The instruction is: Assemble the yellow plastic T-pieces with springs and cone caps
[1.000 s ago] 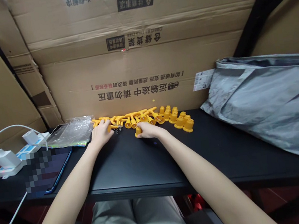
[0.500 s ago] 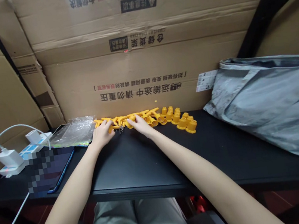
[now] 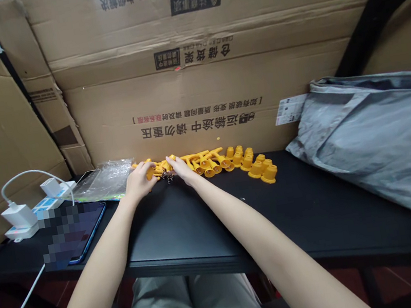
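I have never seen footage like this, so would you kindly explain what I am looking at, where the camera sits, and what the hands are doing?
There is no machine: a camera worn on a person's head looks down at their own bare arms. On the black table a row of yellow plastic pieces lies against cardboard boxes. The left hand and right hand meet at the row's left end, fingers on the pieces; whether either grips one is unclear. Left of them lie a clear plastic bag, a tablet and a power strip; a grey bag lies right.

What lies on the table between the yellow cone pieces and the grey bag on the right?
In the head view, nothing lies between the yellow cone pieces and the grey bag: only bare black table.
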The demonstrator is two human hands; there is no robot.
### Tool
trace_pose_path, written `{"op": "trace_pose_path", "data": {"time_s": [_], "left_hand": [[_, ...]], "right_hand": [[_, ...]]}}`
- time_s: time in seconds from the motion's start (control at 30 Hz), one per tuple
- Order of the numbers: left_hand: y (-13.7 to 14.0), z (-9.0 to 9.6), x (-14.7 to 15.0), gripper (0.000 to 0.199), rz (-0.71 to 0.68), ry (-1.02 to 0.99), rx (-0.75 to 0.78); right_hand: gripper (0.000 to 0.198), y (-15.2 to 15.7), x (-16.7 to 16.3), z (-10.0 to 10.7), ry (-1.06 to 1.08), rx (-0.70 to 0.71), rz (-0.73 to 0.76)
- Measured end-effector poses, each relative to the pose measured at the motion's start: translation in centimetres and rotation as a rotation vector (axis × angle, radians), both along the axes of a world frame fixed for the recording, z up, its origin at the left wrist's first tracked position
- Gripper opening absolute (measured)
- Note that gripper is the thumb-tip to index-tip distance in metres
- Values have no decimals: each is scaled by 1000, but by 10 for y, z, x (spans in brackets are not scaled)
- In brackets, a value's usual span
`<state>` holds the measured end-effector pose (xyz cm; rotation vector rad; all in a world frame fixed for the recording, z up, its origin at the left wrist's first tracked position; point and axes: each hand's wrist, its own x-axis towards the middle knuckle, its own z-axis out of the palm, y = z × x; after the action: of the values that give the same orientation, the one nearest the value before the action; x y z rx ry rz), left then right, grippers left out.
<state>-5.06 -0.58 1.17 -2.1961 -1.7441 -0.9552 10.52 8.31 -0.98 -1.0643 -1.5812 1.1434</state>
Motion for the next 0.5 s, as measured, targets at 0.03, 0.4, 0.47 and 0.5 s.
{"op": "trace_pose_path", "data": {"time_s": [0.03,0.4,0.47,0.5], "left_hand": [[2,-2,-1,33,-18,-21,3],[12,-10,-6,31,43,-158,-139],[13,-10,-7,29,64,-193,-166],[13,-10,-8,28,61,-219,-167]], "right_hand": [[27,-1,-1,2,23,-63,7],[31,-2,-3,6,275,-285,44],[29,-4,-3,8,296,-279,12],[26,-5,-2,8,295,-273,-8]]}}
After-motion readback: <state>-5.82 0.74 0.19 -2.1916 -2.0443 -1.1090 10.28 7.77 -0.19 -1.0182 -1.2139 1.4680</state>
